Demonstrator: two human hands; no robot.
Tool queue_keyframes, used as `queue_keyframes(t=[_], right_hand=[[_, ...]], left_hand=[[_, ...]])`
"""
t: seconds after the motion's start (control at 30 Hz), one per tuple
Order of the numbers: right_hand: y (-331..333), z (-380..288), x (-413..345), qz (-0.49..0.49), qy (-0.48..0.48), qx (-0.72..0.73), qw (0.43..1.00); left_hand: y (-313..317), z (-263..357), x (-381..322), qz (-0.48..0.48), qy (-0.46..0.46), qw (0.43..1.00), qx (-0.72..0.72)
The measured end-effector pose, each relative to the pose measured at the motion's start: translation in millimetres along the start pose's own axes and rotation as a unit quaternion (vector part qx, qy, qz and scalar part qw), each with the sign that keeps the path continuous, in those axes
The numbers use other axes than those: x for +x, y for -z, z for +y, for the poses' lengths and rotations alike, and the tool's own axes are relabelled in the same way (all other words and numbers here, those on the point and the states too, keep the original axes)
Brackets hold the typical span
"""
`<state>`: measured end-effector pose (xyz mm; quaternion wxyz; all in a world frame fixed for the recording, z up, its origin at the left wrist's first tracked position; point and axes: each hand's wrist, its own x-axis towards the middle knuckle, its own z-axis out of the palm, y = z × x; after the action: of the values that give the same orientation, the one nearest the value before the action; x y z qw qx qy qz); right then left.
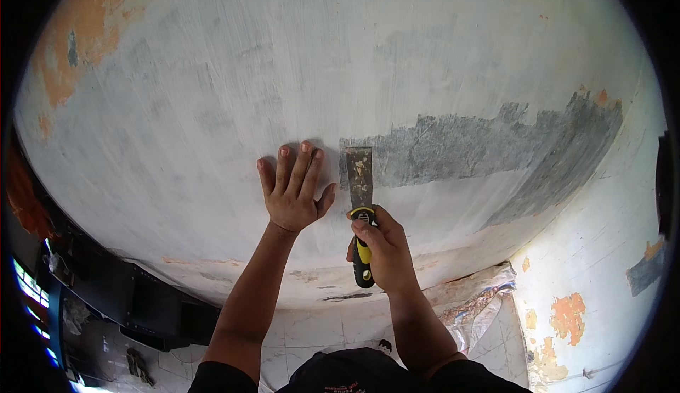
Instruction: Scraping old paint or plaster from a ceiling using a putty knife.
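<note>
My right hand [385,247] grips the black and yellow handle of a putty knife [361,180]. Its blade points up the wall, flecked with pale residue, and its tip lies over the left end of a bare grey patch [451,151]. To the left, my left hand [295,191] rests flat with spread fingers on the white-coated wall [297,84]. It holds nothing. Around the grey patch the white coat looks streaked. The patch stretches right and bends down near the corner.
Orange old paint [87,26] shows at the upper left, with more peeling paint [567,316] on the side wall. Black furniture [149,302] stands at the lower left. Plastic sheeting [478,308] lies by the corner on the tiled floor [313,329]. A dark cloth [139,366] is on the floor.
</note>
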<state>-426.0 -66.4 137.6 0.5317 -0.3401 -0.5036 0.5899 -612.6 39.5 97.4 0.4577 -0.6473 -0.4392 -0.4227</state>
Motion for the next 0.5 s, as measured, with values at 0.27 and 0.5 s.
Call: queue_keyframes(t=[0.27, 0.5], right_hand=[[2.3, 5.1, 5.9, -0.011, 0.044, -0.023, 0.999], [2.4, -5.5, 12.4, -0.051, 0.015, 0.033, 0.998]], left_hand=[[1.8, 0.9, 3.7, 0.008, -0.025, 1.000, 0.009], [1.5, -2.5, 0.6, 0.007, -0.023, 1.000, 0.014]])
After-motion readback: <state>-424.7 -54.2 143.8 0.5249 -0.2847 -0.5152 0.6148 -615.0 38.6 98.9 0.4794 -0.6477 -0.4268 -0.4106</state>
